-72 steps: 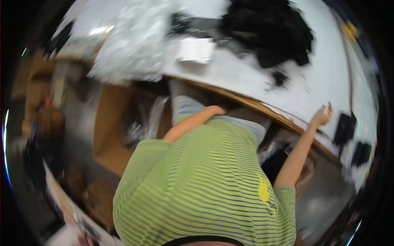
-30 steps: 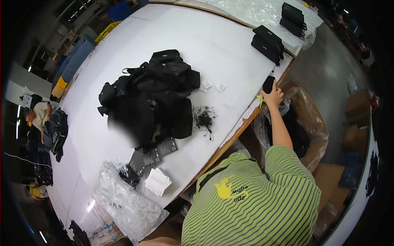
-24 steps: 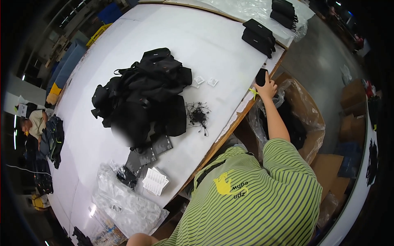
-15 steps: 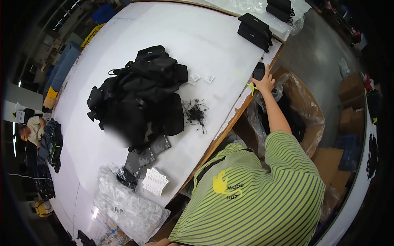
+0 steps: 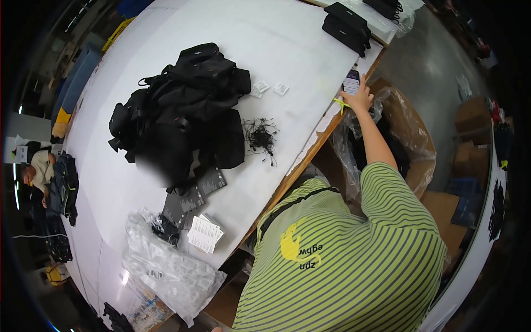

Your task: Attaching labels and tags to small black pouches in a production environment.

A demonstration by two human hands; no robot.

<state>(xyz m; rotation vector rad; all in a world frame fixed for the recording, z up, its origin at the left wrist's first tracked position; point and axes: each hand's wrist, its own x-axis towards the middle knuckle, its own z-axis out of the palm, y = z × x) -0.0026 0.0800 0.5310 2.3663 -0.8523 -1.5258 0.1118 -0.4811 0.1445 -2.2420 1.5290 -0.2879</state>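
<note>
The wooden edge (image 5: 289,181) of the counter (image 5: 276,41) slants from upper right to lower centre, with open white surface across the upper middle. Upper right, the right hand (image 5: 359,99) curves at the lower end of a phone (image 5: 352,82) by that edge; I cannot tell whether it grips. A yellow ribbon (image 5: 341,104) sits just beside, black pouches (image 5: 347,29) above, a plastic-lined carton (image 5: 415,126) below right. The left hand (image 5: 217,330) barely shows; its state is unclear.

On table (image 5: 282,50): bag heap (image 5: 204,91) left of centre; cord tangle (image 5: 260,135) just right of it; lower left, card stack (image 5: 204,234) beside plastic packaging (image 5: 166,271); upper right, phone (image 5: 351,82) in right hand (image 5: 360,98), pouches (image 5: 345,29) above.
</note>
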